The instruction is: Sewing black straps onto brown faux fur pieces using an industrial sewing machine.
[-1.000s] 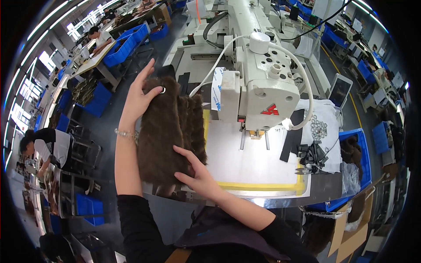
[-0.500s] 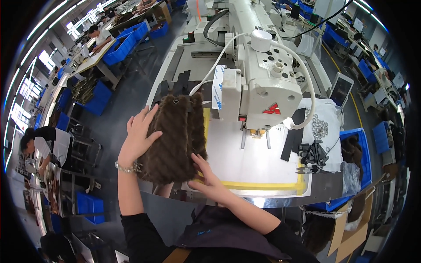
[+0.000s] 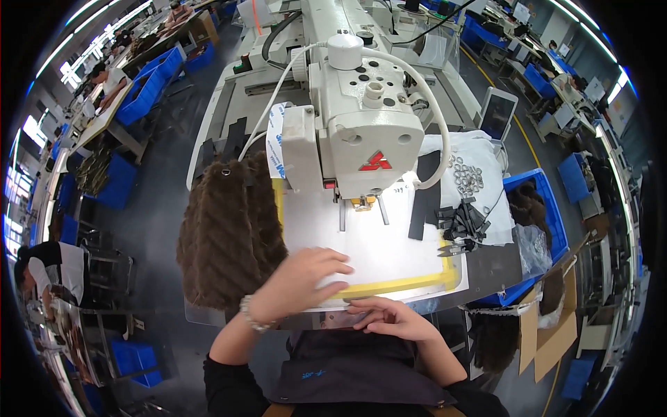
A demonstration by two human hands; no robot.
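Observation:
My left hand (image 3: 302, 278), with a beaded bracelet at the wrist, hovers over the near left part of a white work plate (image 3: 313, 222) edged with yellow tape. Its fingers are apart and hold nothing. Close by, my right hand (image 3: 396, 321) is at the plate's near edge, fingers loosely bent and apart, with nothing in them. A folded piece of dark brown fur (image 3: 226, 240) with a small metal eyelet lies left of the plate, untouched by either hand. The head of a white sewing machine (image 3: 372, 139) stands over the plate's far side.
Right of the plate, a white cloth (image 3: 490, 222) carries several metal rings (image 3: 467, 177), short black straps (image 3: 464, 221) and snips (image 3: 455, 249). Beyond are a blue bin (image 3: 556, 229) with fur, an open cardboard box (image 3: 556, 340) and a small screen (image 3: 497, 118). Other people work at tables leftward.
Both hands have left the brown fur and moved right, to the plate's near edge. The fur stays left of the plate. The view has shifted, so the machine appears further left.

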